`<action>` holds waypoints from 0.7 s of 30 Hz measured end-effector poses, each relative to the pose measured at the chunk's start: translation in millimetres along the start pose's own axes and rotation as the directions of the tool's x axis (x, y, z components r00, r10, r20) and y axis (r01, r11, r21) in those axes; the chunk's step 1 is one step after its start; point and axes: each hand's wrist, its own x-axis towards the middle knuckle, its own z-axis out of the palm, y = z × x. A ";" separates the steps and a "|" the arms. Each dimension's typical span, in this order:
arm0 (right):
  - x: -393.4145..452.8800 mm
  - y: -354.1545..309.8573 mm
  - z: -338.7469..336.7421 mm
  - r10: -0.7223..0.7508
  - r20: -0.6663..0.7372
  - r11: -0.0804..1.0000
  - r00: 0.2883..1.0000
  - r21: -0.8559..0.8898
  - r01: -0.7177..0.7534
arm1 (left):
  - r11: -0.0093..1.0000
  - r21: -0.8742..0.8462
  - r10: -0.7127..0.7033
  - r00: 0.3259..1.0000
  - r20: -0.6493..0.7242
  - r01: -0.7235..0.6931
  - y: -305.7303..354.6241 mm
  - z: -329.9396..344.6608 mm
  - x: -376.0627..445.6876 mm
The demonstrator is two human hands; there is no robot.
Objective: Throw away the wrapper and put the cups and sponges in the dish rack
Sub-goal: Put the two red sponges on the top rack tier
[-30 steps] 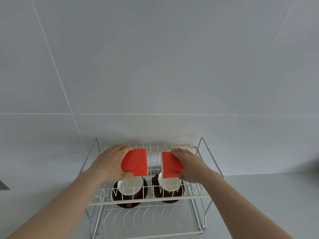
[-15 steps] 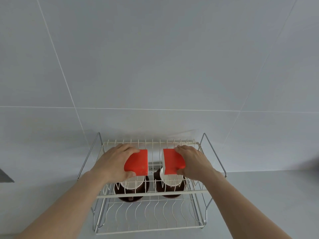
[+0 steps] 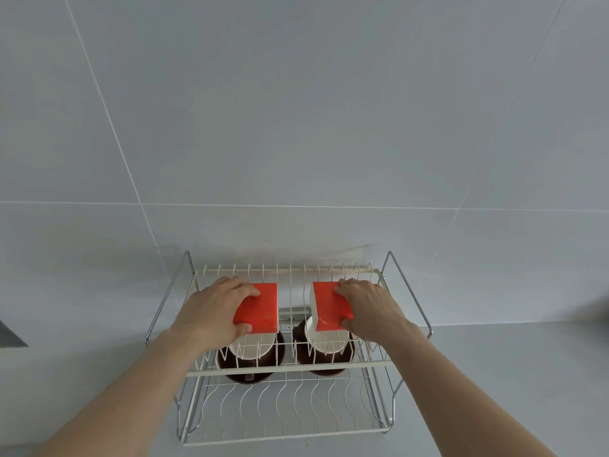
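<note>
Holding one sponge apiece, both hands sit over the top shelf of the rack (image 3: 286, 365) in the head view. Left hand (image 3: 212, 311) is closed on the left sponge (image 3: 258, 306), fingers over its far edge and thumb under the near corner; right hand (image 3: 370, 311) grips the right sponge (image 3: 328, 306) the same way, mirrored. Red faces up; a white underside shows on the right sponge's inner edge. Each sponge is held flat and low, apparently touching or just above the shelf wires; contact cannot be confirmed. The grip by the outer ends leaves the inner ends free, which looks suited to laying them down side by side with a gap between. Two cups stand on the lower shelf beneath: left cup (image 3: 252, 349) and right cup (image 3: 329, 344), dark outside, pale inside, seen through the wires, each almost directly under a sponge. Cups judged already stowed; sponges are the step in hand, nearly done, needing only release. No wrapper in view, nor any bin, so its state cannot be told. Around: pale tiled wall (image 3: 296, 127) close behind the rack, grey counter (image 3: 510, 374) below, a dark edge at far left, unidentified. Obstacles: the upright tines along the shelf's back rail sit just beyond the fingertips and could catch them; the chrome side frames stand well clear. Lower front shelf holds nothing visible.
</note>
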 end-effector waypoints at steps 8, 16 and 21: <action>-0.9 -1.4 3.9 0.021 -0.006 1.000 1.000 0.016 -0.021 | 1.000 -0.008 -0.026 1.000 0.003 0.026 0.8 1.8 -0.3; -1.8 -2.6 4.5 0.023 -0.008 1.000 1.000 0.018 -0.022 | 0.999 -0.004 -0.038 0.999 0.016 0.038 2.4 3.0 -1.0; -1.7 -3.5 4.6 0.012 -0.013 1.000 1.000 -0.001 -0.012 | 0.999 0.007 -0.040 0.999 0.020 0.040 3.4 2.9 0.3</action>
